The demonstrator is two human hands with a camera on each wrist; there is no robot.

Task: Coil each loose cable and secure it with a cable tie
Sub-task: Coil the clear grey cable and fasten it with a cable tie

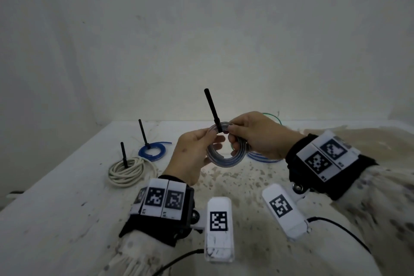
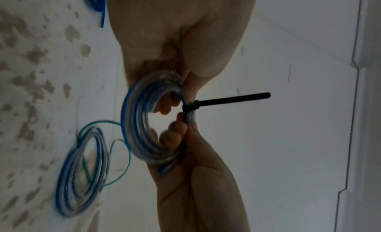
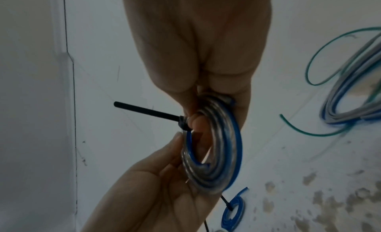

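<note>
Both hands hold the clear-and-blue cable coil above the table. Left hand pinches the coil beside the black cable tie; right hand grips the opposite side. Wristband markers carry no readable text.

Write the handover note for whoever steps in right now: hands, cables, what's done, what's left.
Left hand and right hand both grip the clear-and-blue coil, held above the table. A black cable tie is already cinched round it, tail sticking up.
Done: white coil and small blue coil, both tied, lying at the left.
Left: set this coil down; coil and tie the loose blue-grey cable and the green wire behind the right hand.
</note>
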